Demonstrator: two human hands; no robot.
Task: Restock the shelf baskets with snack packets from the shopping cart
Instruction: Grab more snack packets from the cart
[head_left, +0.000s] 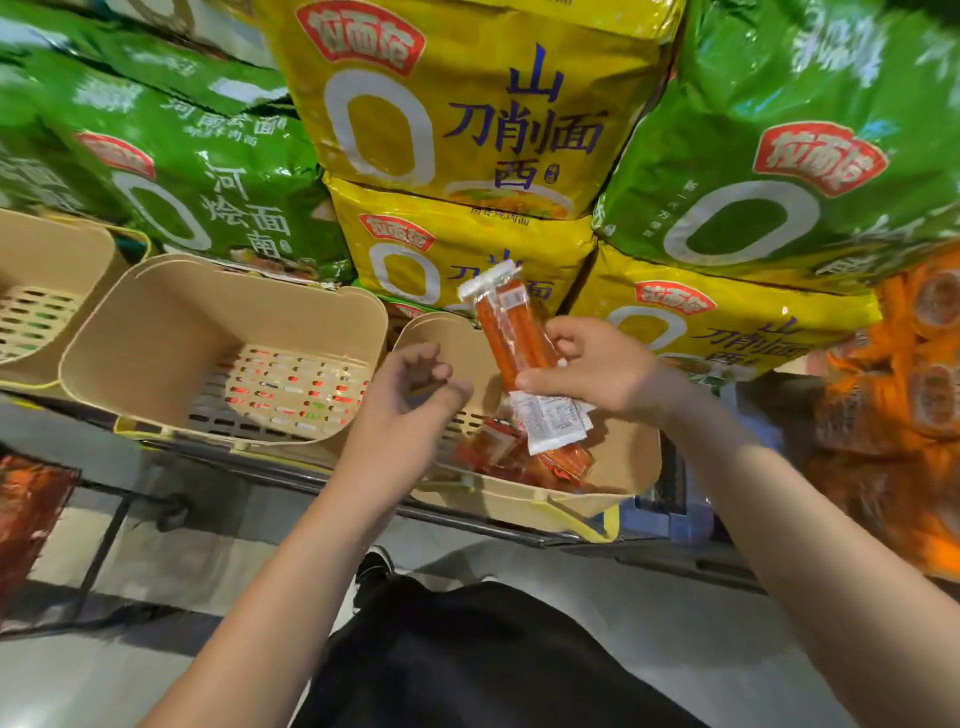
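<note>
A shop shelf fills the upper half of the frame, stacked with large green foil noodle multipacks (208, 171) at upper left and upper right and large yellow foil noodle multipacks (457, 114) in the centre, with a grey floor below.

Along the shelf edge stands a row of beige plastic baskets with slotted bottoms. At far left, a partly cropped beige basket (47, 291) appears to hold nothing. Next to it, the wide beige basket at centre left (171, 322) shows only its perforated floor. The third beige basket, at centre (519, 499), holds a low layer of small red snack packets (498, 452). By this showing the restocking looks early: one basket started, two seemingly unfilled. The cart is out of view.

The left hand (410, 384) hovers over the near-left rim of the centre basket, fingers loosely curled; whether it holds something small cannot be told. The right hand (592, 369) pinches a bundle of long clear-wrapped orange snack sticks (514, 343) above that basket, the bundle tilted, its sealed top pointing up toward the yellow packs.

The noodle packs overhang close behind the baskets, so room lies mostly above and in front. The basket's opening below the bundle looks unobstructed. Orange bagged goods (893, 395) crowd the right edge.
</note>
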